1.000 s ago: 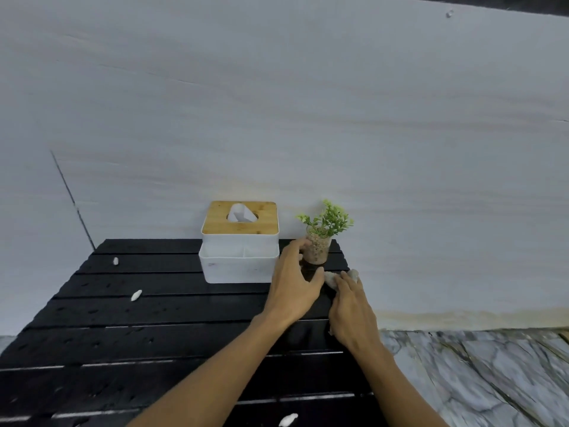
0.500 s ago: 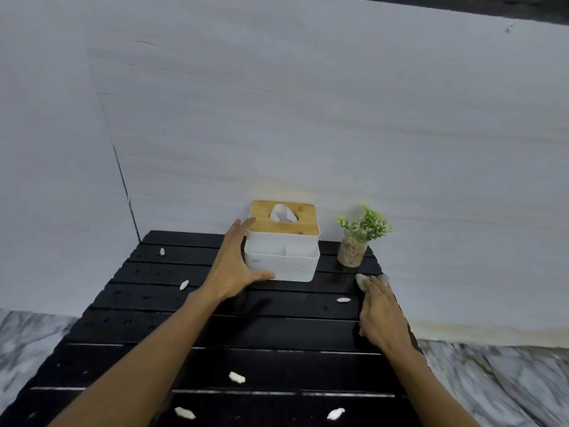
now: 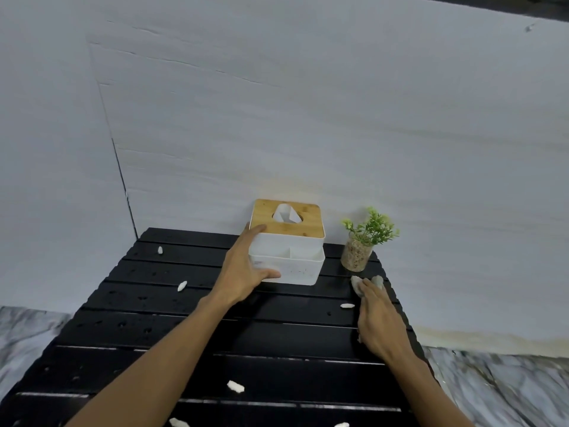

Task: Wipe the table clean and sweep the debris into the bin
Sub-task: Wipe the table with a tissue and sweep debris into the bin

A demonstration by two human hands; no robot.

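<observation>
A black slatted table (image 3: 191,331) carries several small white scraps of debris, such as the debris scrap (image 3: 182,286) at the left and another debris scrap (image 3: 235,386) near the front. My left hand (image 3: 243,269) grips the left side of the white tissue box (image 3: 295,266) with a bamboo lid. My right hand (image 3: 377,315) lies flat near the table's right edge, pressing a crumpled grey-white cloth (image 3: 357,283) that shows past the fingertips. No bin is in view.
A small potted green plant (image 3: 360,245) in a pebble-filled glass stands at the back right, just behind the cloth. A pale wall rises directly behind the table. Marble floor (image 3: 508,386) shows to the right and left.
My left hand left the plant, crossed to the tissue box and now grips its left side. The right hand stayed on the cloth. The view shifted left.
</observation>
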